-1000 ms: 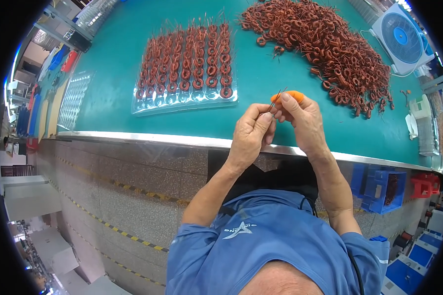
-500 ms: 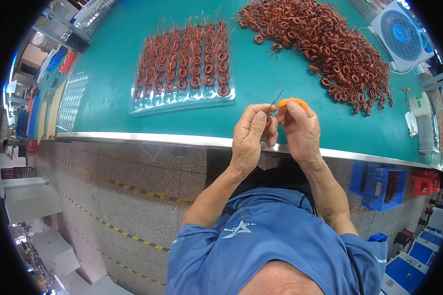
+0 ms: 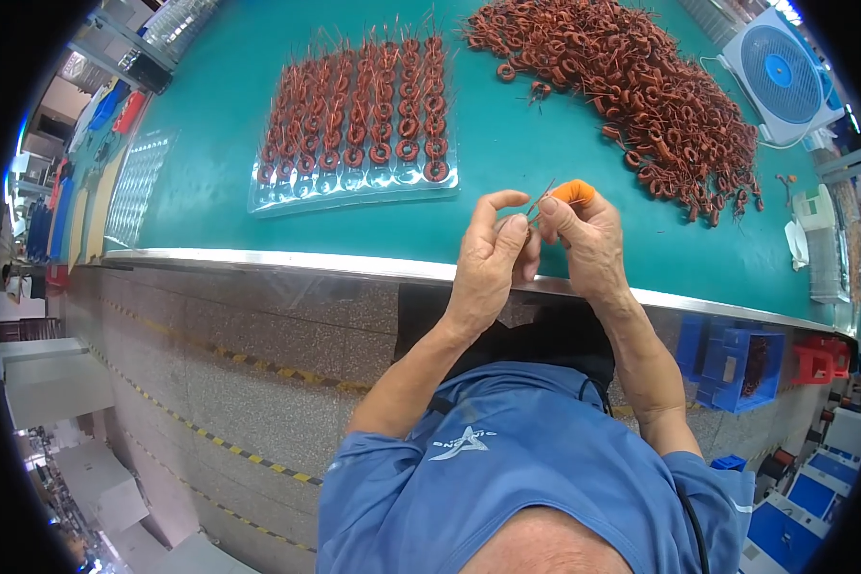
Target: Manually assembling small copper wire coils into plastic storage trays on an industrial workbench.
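Near the front edge of the green table, my left hand [image 3: 485, 260] pinches a small ring coil [image 3: 529, 232] wound with copper wire. Its body is mostly hidden by the fingers. My right hand [image 3: 595, 247] is closed on one of the coil's wire leads [image 3: 550, 188], between thumb and index finger. An orange finger cover [image 3: 574, 192] wraps that index finger. Beyond my left hand lies a clear plastic tray [image 3: 354, 203] with rows of similar coils [image 3: 380, 153], their leads sticking up.
A large heap of loose coils [image 3: 641, 105] spreads over the far right of the table [image 3: 210, 172]. A blue-and-white fan [image 3: 780, 72] stands beyond it. Another clear tray [image 3: 139, 196] lies at the left. Blue bins [image 3: 741, 368] stand below the table's right side.
My left index finger has lifted and straightened away from the coil. My right fingertips have shifted slightly left along the wire lead, and the orange-covered finger is now more bent.
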{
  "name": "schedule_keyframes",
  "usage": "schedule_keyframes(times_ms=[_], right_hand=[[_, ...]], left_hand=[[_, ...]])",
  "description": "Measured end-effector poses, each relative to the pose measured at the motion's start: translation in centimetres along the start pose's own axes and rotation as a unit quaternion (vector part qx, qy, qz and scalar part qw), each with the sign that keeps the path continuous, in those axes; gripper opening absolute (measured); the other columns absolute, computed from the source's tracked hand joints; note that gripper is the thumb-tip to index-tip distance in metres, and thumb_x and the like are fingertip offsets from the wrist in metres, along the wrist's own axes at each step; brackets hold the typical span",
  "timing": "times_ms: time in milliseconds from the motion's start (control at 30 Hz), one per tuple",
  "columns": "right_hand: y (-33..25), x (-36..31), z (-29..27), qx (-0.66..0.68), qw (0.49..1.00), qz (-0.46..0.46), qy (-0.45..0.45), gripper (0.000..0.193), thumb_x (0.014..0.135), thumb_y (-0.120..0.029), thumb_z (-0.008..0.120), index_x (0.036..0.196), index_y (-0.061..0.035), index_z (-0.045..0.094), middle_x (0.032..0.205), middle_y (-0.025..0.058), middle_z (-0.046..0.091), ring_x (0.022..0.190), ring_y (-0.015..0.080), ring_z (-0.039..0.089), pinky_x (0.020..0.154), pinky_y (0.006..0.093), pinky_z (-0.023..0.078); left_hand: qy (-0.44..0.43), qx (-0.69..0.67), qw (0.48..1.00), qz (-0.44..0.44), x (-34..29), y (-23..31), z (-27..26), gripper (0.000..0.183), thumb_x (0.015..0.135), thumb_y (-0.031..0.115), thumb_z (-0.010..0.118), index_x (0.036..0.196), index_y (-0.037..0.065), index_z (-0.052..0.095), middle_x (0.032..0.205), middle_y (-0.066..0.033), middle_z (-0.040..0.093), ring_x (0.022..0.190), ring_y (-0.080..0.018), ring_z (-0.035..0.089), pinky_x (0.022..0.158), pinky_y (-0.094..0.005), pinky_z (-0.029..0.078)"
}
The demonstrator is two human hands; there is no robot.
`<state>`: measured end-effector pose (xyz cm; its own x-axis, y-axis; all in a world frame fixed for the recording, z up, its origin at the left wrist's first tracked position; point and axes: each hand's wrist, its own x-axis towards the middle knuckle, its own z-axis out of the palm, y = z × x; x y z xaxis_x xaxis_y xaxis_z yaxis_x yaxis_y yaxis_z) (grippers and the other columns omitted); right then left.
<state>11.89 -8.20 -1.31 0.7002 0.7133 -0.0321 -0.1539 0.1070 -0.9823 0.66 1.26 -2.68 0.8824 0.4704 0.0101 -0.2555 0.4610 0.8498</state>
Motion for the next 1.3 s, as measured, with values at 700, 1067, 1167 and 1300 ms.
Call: schedule_keyframes(times_ms=[700, 1067, 1167, 1300], right_hand=[[0.0, 16.2, -7.8, -0.74, 0.555, -0.375, -0.064, 0.017, 0.082, -0.005, 0.056, 0.099, -0.0036, 0.059, 0.107, 0.0118, 0.05, 0.101, 0.0275, 0.054, 0.076, 0.0368, 0.05], [-1.2, 17.6, -6.1, -0.762, 0.508, -0.395, -0.067, 0.015, 0.086, -0.017, 0.062, 0.094, -0.0046, 0.06, 0.096, 0.0088, 0.057, 0.095, 0.0242, 0.054, 0.083, 0.0392, 0.041], [-0.7, 18.1, -5.7, -0.77, 0.471, -0.428, -0.048, 0.009, 0.085, -0.016, 0.062, 0.087, -0.0081, 0.058, 0.09, 0.0078, 0.057, 0.09, 0.0232, 0.054, 0.081, 0.0377, 0.04], [0.4, 18.5, -6.5, -0.745, 0.504, -0.434, -0.045, 0.009, 0.083, -0.015, 0.06, 0.078, -0.0088, 0.056, 0.077, 0.0061, 0.058, 0.083, 0.023, 0.057, 0.079, 0.0369, 0.041]], left_hand=[[0.188, 0.48, 0.797, 0.314, 1.9, 6.2, -11.0, 0.011, 0.079, 0.007, 0.073, 0.088, 0.003, 0.068, 0.091, -0.0089, 0.064, 0.088, -0.0236, 0.061, 0.079, -0.0338, 0.047], [0.187, 0.513, 0.798, 0.255, 5.4, 6.0, -11.7, 0.008, 0.079, 0.01, 0.071, 0.08, 0.003, 0.068, 0.077, -0.0082, 0.064, 0.076, -0.0246, 0.059, 0.07, -0.0368, 0.044], [0.154, 0.593, 0.739, 0.278, 5.2, 5.8, -11.5, 0.008, 0.079, 0.01, 0.07, 0.078, 0.003, 0.067, 0.079, -0.0098, 0.065, 0.076, -0.0271, 0.06, 0.071, -0.0378, 0.043], [0.127, 0.589, 0.761, 0.24, 4.6, 5.0, -11.3, 0.008, 0.082, 0.014, 0.067, 0.08, 0.006, 0.067, 0.082, -0.008, 0.064, 0.082, -0.027, 0.058, 0.075, -0.0388, 0.039]])
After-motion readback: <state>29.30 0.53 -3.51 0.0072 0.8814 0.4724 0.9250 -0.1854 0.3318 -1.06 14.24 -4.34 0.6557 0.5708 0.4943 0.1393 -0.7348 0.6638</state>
